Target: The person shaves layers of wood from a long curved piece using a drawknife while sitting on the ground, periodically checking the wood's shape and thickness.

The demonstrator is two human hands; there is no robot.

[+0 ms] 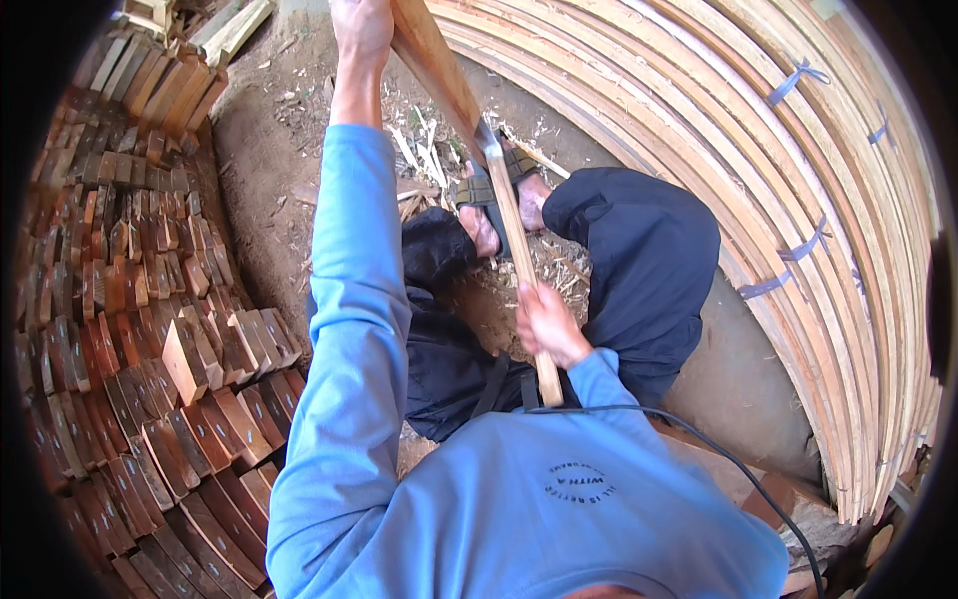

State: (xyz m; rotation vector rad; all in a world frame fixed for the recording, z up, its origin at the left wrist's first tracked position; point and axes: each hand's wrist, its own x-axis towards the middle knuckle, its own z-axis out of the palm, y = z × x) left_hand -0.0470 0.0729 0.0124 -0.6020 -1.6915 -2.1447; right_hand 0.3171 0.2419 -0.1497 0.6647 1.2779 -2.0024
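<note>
Between the knees [664, 240], a wooden handle [512, 215] is gripped by the closed right hand [551, 324], apparently for control; its metal head [488, 142] is seen at the lower end of a timber [439, 70]; the left hand [361, 35] is beside it, grip undeterminable.

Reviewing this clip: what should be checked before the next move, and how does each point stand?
1. Right grip closed on the handle: ok, near its lower end.
2. Left grip secure on the timber: cannot tell, the frame cuts it off.
3. Metal head clear of the feet: cannot tell, close in view, depth unclear.
4. Cable clear of the handle: cannot tell, they meet in view.
5. Strips clear of the handle: ok, off to the right.
</note>
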